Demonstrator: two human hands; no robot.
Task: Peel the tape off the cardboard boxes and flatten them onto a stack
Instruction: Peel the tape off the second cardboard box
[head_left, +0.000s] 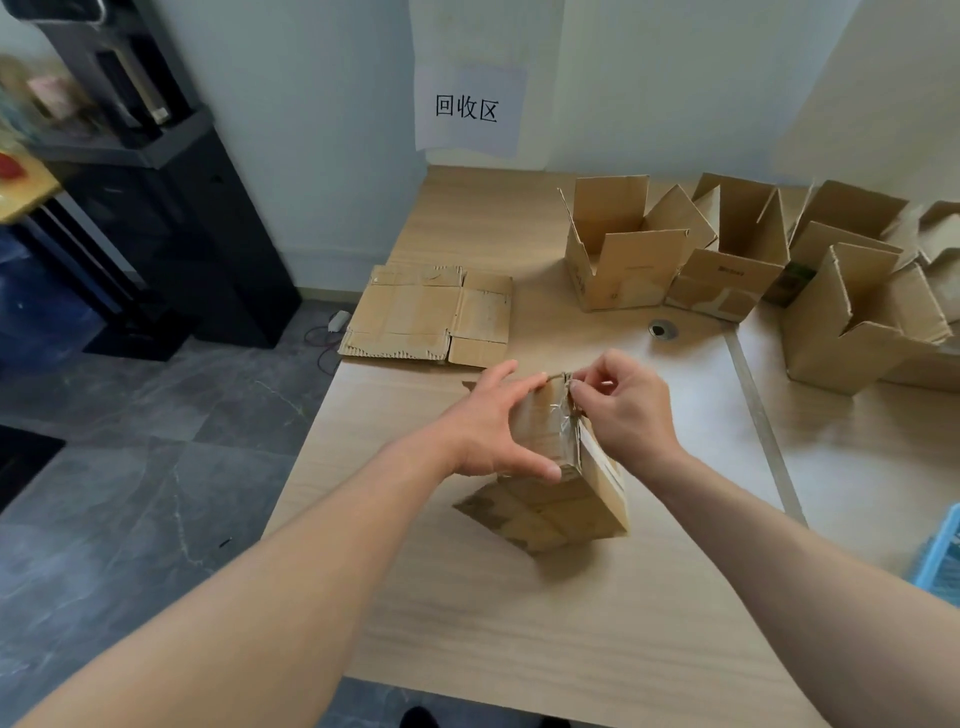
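**Tape duty at the wood-grain table**

The light wood-grain table (519, 597) carries everything. Three open corrugated cardboard boxes (623, 275) stand flaps-up along the back right, and I can't really see what's inside them. One flattened box (426, 317) lies flat at the far left edge. One small box (550, 509) is tilted mid-table. My left hand (488, 431) grips it, fingers curled over the top. My right hand (628, 410) pinches the crinkly clear tape (558, 415) at its top edge.
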